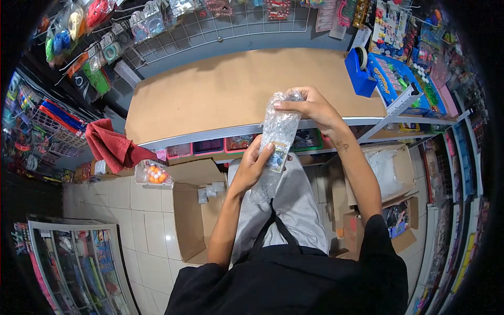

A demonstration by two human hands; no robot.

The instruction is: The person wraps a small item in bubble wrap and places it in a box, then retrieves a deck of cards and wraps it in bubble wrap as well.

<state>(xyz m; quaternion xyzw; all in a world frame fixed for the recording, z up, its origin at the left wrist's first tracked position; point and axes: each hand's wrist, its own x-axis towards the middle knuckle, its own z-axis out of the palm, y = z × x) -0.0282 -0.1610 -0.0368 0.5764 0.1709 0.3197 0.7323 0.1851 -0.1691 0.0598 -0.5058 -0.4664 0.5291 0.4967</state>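
A long strip of clear, crinkled plastic wrap (283,118) hangs between my hands, over my lap and the shelf's front edge. My right hand (310,107) pinches its upper end between thumb and fingers. Lower down, my left hand (255,164) is closed on a small flat packet (276,157) with a printed label, thumb on top. The packet lies within or against the wrap; which of the two I cannot tell. More loose plastic trails below my left hand.
Ahead is a wooden shelf (231,89) with a blue tape dispenser (360,73) at its right. A red cloth (113,147) hangs at left above orange balls (156,173). Open cardboard boxes (188,226) (399,168) flank my legs.
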